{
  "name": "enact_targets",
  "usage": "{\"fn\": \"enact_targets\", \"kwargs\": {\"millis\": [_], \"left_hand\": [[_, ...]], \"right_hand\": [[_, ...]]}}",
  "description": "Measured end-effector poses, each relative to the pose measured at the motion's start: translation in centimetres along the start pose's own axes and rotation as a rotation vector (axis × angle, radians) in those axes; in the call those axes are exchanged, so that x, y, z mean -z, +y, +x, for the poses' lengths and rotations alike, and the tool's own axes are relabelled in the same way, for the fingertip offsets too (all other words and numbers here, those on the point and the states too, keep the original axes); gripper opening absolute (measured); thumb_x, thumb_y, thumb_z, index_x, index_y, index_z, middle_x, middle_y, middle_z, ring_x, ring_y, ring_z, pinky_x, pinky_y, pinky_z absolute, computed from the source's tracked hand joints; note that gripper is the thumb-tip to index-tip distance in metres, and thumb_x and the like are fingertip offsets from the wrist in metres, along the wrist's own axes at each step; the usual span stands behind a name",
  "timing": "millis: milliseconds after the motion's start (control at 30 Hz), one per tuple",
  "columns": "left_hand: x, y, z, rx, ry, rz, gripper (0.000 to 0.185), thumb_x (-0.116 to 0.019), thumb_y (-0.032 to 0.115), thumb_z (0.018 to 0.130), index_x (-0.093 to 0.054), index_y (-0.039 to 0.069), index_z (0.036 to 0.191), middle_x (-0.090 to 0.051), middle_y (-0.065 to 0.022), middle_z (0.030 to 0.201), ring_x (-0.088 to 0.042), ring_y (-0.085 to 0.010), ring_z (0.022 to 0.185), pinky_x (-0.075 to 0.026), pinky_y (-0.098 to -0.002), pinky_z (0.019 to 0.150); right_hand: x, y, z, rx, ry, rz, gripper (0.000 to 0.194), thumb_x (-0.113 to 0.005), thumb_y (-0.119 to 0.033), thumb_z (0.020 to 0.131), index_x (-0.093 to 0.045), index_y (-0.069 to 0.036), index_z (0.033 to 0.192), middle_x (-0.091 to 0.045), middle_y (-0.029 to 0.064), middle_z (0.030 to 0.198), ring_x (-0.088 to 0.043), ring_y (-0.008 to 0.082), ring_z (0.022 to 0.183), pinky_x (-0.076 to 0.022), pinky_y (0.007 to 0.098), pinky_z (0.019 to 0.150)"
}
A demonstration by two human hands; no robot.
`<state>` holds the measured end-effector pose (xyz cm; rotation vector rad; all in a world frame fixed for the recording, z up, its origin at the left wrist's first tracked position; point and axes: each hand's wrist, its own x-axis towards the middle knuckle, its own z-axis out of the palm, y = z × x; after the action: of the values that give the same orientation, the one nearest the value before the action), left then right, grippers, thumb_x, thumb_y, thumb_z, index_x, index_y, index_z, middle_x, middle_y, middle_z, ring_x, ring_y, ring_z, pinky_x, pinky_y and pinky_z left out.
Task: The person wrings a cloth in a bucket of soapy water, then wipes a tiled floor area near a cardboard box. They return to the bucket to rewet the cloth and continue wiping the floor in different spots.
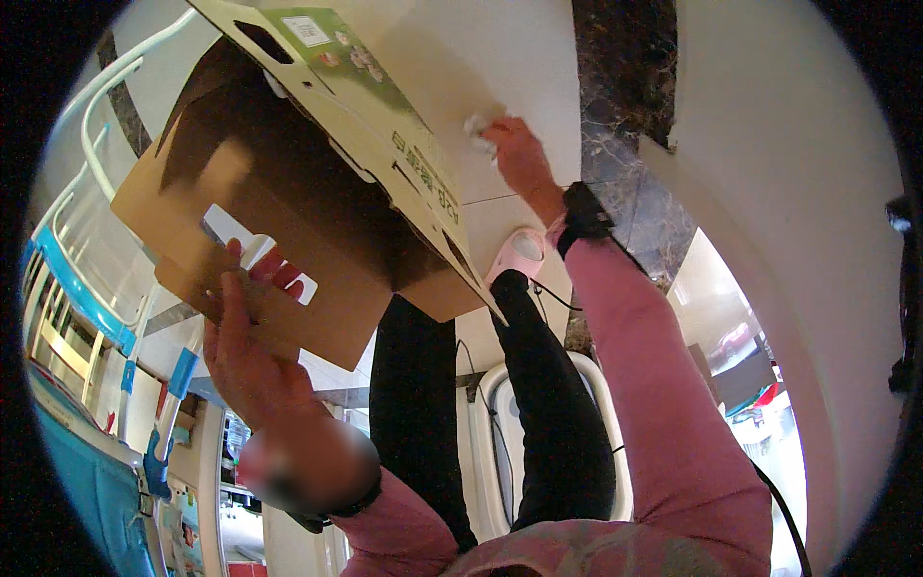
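A large open cardboard box (303, 187) is tilted in front of me, its brown inside turned my way. One outer side is pale with a green printed area and bears writing. My left hand (252, 339) grips a brown side of the box at its handle cutout, fingers showing through the hole. Beyond the box, over the pale floor, my right hand (518, 148) is blurred, fingers pinched together. A small white scrap (474, 126), perhaps tissue, shows at its fingertips; its exact kind is unclear.
On the left stands a white metal frame (90, 144) with blue parts. A pink slipper (520, 252) is on my foot. Close to my legs lies a white-rimmed tub (624, 433) with a thin dark cable. Dark marble strips (620, 173) border the floor beside a white surface (779, 144).
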<state>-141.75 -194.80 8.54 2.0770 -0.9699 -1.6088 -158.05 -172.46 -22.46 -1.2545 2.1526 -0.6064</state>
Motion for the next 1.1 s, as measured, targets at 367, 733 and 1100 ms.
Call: {"fn": "enact_targets", "kwargs": {"millis": [367, 733, 1100], "left_hand": [[0.3, -0.2, -0.2, -0.076, 0.125, 0.273, 0.039, -0.051, 0.028, 0.098, -0.055, 0.002, 0.126, -0.066, -0.0161, 0.101, -0.063, -0.0196, 0.081, -0.051, -0.0317, 0.075], [1.8, -1.3, 0.0, -0.069, 0.088, 0.052, 0.033, -0.055, 0.02, 0.096, -0.057, 0.001, 0.123, -0.069, -0.018, 0.098, -0.067, -0.0226, 0.083, -0.054, -0.034, 0.076], [2.2, -2.5, -0.3, -0.065, 0.046, 0.058, 0.035, -0.053, 0.021, 0.096, -0.055, -0.001, 0.124, -0.067, -0.021, 0.104, -0.068, -0.0256, 0.087, -0.054, -0.0356, 0.078]], "right_hand": [[-2.1, -2.6, 14.5, 0.509, -0.035, -0.25, 0.026, -0.059, -0.002, 0.074, -0.067, -0.01, 0.097, -0.061, 0.0037, 0.105, -0.055, 0.0258, 0.1, -0.047, 0.0356, 0.089], [2.2, 5.9, 0.3, 0.068, 0.015, -0.007, 0.031, -0.058, -0.001, 0.075, -0.067, -0.012, 0.102, -0.062, 0.0101, 0.103, -0.054, 0.0301, 0.107, -0.044, 0.0394, 0.096], [-1.9, -2.1, -4.2, -0.047, -0.153, -0.366, 0.066, -0.054, 0.001, 0.073, -0.039, -0.004, 0.138, -0.04, 0.0227, 0.135, -0.042, 0.0377, 0.12, -0.0399, 0.0418, 0.102]]}}
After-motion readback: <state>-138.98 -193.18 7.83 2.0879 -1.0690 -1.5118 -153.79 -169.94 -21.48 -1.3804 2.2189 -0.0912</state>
